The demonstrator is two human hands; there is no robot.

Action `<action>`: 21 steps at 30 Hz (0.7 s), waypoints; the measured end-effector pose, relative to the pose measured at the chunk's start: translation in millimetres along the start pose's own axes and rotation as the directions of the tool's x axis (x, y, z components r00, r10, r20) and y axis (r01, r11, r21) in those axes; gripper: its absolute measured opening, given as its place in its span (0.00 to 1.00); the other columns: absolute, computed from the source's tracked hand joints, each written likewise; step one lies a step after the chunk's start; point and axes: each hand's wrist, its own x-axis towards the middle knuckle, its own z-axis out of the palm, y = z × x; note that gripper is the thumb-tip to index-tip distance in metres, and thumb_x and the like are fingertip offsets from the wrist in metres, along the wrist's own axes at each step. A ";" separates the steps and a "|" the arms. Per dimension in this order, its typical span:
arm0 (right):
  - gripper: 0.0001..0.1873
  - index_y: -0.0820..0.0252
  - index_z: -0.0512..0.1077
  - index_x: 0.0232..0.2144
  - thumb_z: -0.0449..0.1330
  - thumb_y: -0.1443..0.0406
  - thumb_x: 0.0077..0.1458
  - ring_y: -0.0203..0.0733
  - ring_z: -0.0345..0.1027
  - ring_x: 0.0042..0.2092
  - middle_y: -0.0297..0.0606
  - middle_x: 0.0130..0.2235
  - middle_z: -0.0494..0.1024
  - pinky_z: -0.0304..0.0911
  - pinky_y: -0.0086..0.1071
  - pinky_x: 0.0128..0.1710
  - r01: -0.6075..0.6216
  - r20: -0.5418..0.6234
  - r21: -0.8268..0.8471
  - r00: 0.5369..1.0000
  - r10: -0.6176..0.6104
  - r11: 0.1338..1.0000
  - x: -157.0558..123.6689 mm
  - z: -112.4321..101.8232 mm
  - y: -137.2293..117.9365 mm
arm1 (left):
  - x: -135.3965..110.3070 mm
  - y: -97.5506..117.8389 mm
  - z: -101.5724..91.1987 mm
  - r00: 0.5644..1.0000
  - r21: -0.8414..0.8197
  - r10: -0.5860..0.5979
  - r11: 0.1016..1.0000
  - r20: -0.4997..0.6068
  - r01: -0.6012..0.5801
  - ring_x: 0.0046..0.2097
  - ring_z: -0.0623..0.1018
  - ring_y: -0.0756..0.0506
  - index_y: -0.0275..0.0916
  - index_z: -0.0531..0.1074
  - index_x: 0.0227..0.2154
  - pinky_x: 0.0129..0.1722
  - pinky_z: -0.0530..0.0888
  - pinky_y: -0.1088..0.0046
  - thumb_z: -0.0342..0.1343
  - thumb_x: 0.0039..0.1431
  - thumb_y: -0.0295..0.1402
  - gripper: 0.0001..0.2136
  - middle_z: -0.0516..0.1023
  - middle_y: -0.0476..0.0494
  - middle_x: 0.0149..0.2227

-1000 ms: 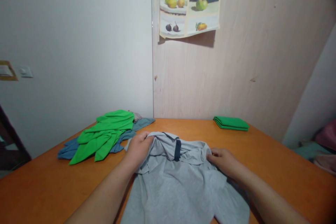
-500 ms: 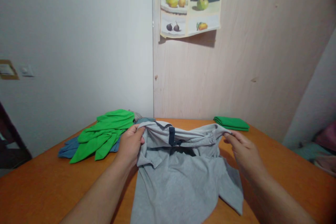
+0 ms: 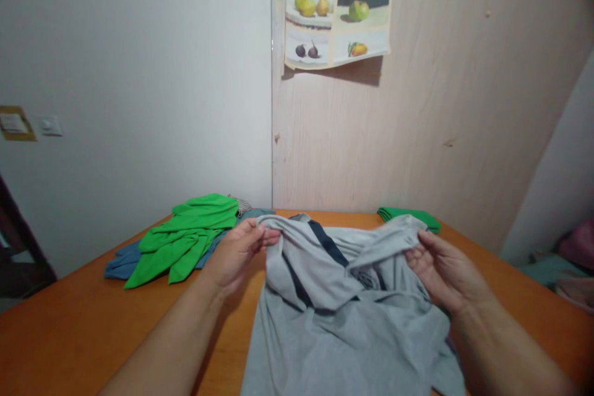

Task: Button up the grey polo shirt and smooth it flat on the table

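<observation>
A grey polo shirt (image 3: 343, 315) with a dark navy placket lies bunched on the orange wooden table (image 3: 93, 322) in front of me. My left hand (image 3: 236, 252) pinches the shirt's upper left edge near the collar. My right hand (image 3: 443, 269) grips the upper right shoulder, fingers curled over the fabric. The top of the shirt is lifted off the table between both hands and folds over itself.
A loose bright green garment (image 3: 188, 235) lies on a blue one (image 3: 123, 263) at the table's back left. A folded green cloth (image 3: 408, 215) sits at the back right, partly hidden by the shirt. A fruit poster (image 3: 336, 25) hangs on the wooden wall panel.
Both hands have raised the shirt's shoulders off the table and brought the collar end up and towards me; the fabric now drapes and folds between them, with the shirt shifted slightly right.
</observation>
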 end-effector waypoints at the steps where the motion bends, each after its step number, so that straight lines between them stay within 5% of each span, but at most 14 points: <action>1: 0.10 0.54 0.74 0.39 0.64 0.68 0.52 0.38 0.77 0.42 0.35 0.40 0.82 0.74 0.30 0.46 0.041 -0.012 -0.013 0.999 -0.042 0.999 0.9 2.6 2.3 | 2.8 -4.0 0.5 0.997 0.027 0.056 0.998 -0.060 -0.055 0.47 0.79 0.45 0.40 0.72 0.46 0.43 0.73 0.73 0.65 0.56 0.41 0.18 0.79 0.39 0.48; 5: 0.18 0.49 0.71 0.48 0.65 0.60 0.54 0.45 0.71 0.55 0.39 0.56 0.75 0.70 0.37 0.53 0.128 -0.069 -0.243 0.986 -0.149 0.961 2.7 7.0 10.9 | 8.6 -21.0 1.2 0.954 0.286 0.231 0.943 -0.193 -0.171 0.63 0.66 0.38 0.48 0.64 0.60 0.53 0.70 0.64 0.68 0.51 0.39 0.33 0.66 0.36 0.63; 9: 0.21 0.55 0.73 0.46 0.65 0.54 0.51 0.48 0.74 0.47 0.43 0.47 0.79 0.72 0.35 0.39 -0.005 -0.151 -0.674 0.980 -0.131 0.739 5.1 -0.4 20.4 | 5.9 -34.8 1.3 0.955 0.574 0.294 0.788 -0.037 -0.221 0.55 0.73 0.37 0.41 0.76 0.47 0.48 0.71 0.65 0.64 0.53 0.40 0.19 0.76 0.35 0.53; 13: 0.22 0.61 0.77 0.40 0.63 0.50 0.50 0.43 0.70 0.30 0.39 0.30 0.78 0.63 0.33 0.28 0.007 -0.041 -0.890 0.995 -0.095 0.456 6.4 -8.5 26.3 | -0.3 -39.8 0.9 0.974 0.795 0.130 0.562 0.186 -0.227 0.34 0.76 0.43 0.41 0.79 0.38 0.34 0.68 0.70 0.59 0.56 0.44 0.14 0.78 0.43 0.31; 18: 0.14 0.58 0.75 0.25 0.69 0.55 0.41 0.39 0.66 0.28 0.34 0.25 0.75 0.61 0.30 0.28 0.060 0.112 -0.945 0.983 0.144 0.322 5.6 -18.7 34.3 | -5.3 -43.9 -0.1 0.966 0.914 -0.112 0.364 0.232 -0.178 0.30 0.74 0.43 0.44 0.78 0.44 0.28 0.60 0.73 0.61 0.50 0.43 0.18 0.76 0.48 0.28; 21: 0.18 0.57 0.67 0.17 0.65 0.53 0.43 0.35 0.59 0.23 0.29 0.18 0.67 0.55 0.28 0.23 0.107 0.157 -0.948 0.976 0.149 0.299 8.9 -25.8 38.4 | -4.4 -48.3 -1.3 0.961 0.939 -0.156 0.296 0.229 -0.176 0.31 0.74 0.42 0.44 0.78 0.41 0.28 0.59 0.72 0.59 0.52 0.41 0.14 0.77 0.47 0.29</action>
